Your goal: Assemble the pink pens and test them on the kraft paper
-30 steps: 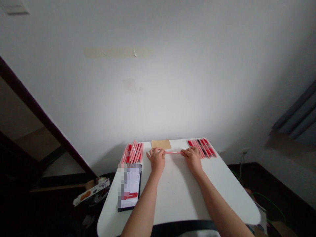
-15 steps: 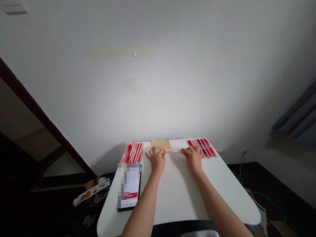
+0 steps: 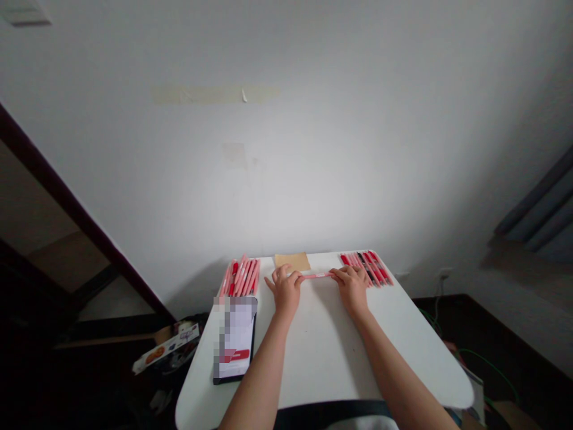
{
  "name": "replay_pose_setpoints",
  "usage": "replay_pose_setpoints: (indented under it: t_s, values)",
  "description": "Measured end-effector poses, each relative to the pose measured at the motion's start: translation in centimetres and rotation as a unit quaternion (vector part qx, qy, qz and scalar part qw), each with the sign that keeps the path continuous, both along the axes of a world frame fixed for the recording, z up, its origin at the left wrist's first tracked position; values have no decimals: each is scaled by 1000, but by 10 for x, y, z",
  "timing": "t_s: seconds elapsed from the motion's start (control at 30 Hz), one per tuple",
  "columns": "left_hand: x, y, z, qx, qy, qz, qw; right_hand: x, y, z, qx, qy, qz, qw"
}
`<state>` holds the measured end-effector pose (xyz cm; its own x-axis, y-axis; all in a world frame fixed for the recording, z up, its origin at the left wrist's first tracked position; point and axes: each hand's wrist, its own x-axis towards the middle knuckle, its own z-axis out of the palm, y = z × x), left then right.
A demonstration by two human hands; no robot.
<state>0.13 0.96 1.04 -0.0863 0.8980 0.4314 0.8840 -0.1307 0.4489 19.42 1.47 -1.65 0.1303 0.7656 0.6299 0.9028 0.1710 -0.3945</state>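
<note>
A slim pink pen [image 3: 317,276] with a white label lies crosswise between my two hands above the white table. My left hand [image 3: 286,289] pinches its left end between thumb and finger, the other fingers raised. At the opposite end, my right hand [image 3: 351,288] has its fingers closed on the pen. Left of my left hand lies a bundle of pink and red pens [image 3: 240,277], some stacked over others. Beyond my right hand, a row of pink, red and black pens [image 3: 371,267] lies side by side, partly hidden by that hand.
A phone [image 3: 239,340] with a lit screen lies at the table's left, beside my left forearm. A tan paper piece [image 3: 293,261] sits at the far edge of the white table [image 3: 326,358], against the wall [image 3: 313,149]. Cables [image 3: 441,292] hang at the right.
The pen has tilted very slightly, its left end now a touch lower. Both hands have shifted slightly to the right; the pens on the table and the phone stay put.
</note>
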Motion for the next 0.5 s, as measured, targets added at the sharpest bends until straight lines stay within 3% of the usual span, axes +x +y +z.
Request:
replay_pose_setpoints:
  t_s: [0.5]
  values:
    - [0,-1,2,21,13,-2,1000,1,1,-2,3,31,1,1000]
